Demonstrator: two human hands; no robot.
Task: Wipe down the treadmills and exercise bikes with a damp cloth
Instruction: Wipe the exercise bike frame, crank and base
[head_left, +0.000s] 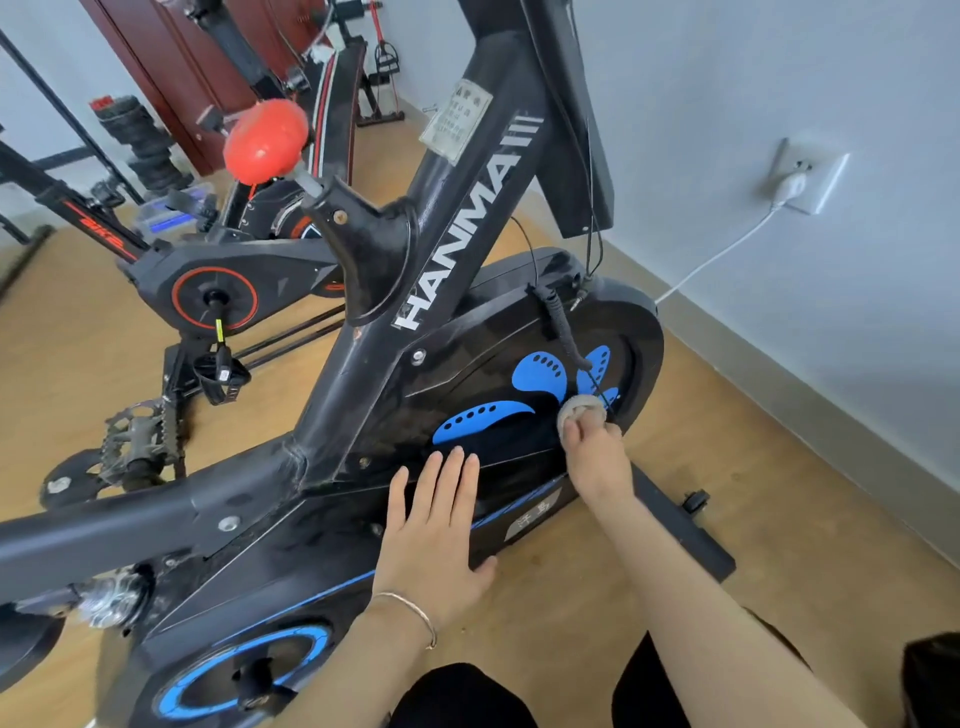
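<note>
On the wooden floor (597, 582) by the wall: black exercise bike (457, 218), blue-patterned flywheel cover (519, 332). Right hand (595, 457), fingers bunched round a pale cloth (581, 408), presses it against the cover. Left hand (436, 535), fingers straight and flat on the lower housing.

Head view looks down (close) on bike (457, 223).

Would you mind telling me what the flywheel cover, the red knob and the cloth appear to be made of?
The flywheel cover looks like glossy black moulded plastic, since it shows reflections. The red knob seems smooth plastic with a dull sheen. The cloth looks like soft pale fabric, bunched in the right hand.
</note>
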